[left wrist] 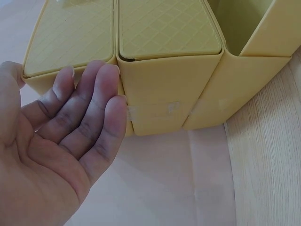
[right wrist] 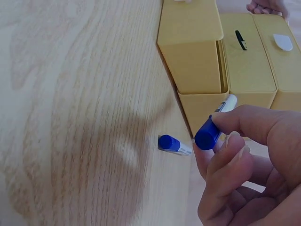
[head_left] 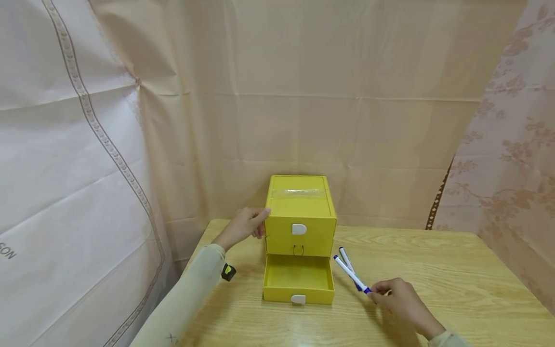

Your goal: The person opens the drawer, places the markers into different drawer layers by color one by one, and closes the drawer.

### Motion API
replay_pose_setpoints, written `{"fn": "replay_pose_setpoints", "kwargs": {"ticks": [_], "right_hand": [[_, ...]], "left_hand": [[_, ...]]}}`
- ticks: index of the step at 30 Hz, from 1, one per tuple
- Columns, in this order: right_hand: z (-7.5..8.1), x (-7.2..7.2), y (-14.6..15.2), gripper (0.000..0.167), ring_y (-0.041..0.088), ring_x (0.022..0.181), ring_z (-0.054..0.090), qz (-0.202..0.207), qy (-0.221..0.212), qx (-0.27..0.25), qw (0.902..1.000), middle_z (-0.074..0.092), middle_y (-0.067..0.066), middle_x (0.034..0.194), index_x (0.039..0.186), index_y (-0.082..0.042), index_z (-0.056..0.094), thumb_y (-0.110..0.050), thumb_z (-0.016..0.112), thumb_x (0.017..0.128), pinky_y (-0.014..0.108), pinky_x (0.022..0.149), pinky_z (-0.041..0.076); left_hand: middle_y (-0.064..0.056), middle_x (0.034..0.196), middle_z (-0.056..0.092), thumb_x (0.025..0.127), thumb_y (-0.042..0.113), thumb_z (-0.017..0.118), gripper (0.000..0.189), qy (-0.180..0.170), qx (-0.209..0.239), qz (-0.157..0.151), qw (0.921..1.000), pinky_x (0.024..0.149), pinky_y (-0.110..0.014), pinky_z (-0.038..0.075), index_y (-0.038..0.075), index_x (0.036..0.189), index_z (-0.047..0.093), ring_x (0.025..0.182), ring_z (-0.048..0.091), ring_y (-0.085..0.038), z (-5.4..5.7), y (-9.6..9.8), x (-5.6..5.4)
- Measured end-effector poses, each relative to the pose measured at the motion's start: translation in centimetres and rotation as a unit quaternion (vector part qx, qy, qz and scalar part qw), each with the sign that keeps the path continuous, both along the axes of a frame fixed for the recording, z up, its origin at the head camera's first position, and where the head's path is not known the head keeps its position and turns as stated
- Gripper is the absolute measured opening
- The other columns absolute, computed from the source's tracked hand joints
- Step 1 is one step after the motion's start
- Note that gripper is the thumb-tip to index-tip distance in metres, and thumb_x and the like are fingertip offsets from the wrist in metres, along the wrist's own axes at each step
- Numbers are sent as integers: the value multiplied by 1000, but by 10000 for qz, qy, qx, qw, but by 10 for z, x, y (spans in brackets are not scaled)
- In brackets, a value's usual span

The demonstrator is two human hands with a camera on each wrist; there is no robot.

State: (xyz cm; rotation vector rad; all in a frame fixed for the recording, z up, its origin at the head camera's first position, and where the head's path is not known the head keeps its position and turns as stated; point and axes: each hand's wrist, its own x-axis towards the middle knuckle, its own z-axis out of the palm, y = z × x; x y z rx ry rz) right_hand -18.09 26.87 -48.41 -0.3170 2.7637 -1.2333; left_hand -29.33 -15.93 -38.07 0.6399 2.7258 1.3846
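A yellow drawer box point(head_left: 300, 236) stands at the back of the table, its bottom drawer point(head_left: 299, 295) pulled out with a bare floor inside. My left hand point(head_left: 247, 222) rests at the box's upper left front corner. In the left wrist view, its loosely bent fingers point(left wrist: 101, 108) lie against the box's side, and the thumb is at the far edge. My right hand point(head_left: 401, 303) pinches a white marker with a blue cap point(head_left: 353, 275) by its near end, right of the drawer. A second blue-capped marker point(right wrist: 175, 144) lies on the table behind it.
The wooden table point(head_left: 433, 270) reaches out on both sides of the box. A beige cloth point(head_left: 299, 106) hangs close behind it. White patterned cloth point(head_left: 86, 168) hangs at the left. A small black thing point(head_left: 228, 272) shows beside the left cuff.
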Motion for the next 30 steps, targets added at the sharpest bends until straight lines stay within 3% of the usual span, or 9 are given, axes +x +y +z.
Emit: {"fn": "replay_pose_setpoints", "kwargs": {"ticks": [15, 30], "right_hand": [[7, 5, -8, 10, 6, 52, 50, 324, 422, 128, 9985, 69, -3, 80, 92, -9, 78, -18, 80, 90, 23, 43, 44], [12, -5, -20, 7, 5, 56, 46, 770, 886, 188, 9929, 67, -12, 80, 94, -14, 80, -21, 78, 92, 21, 48, 40]], "left_hand": [[-10, 72, 69, 108, 54, 46, 57, -8, 13, -17, 10000, 67, -40, 60, 9, 79, 67, 72, 71, -39, -2, -1, -1], [-7, 73, 69, 107, 56, 45, 58, -42, -94, 63, 9999, 68, -40, 60, 9, 80, 67, 70, 71, -34, 0, 0, 1]]}}
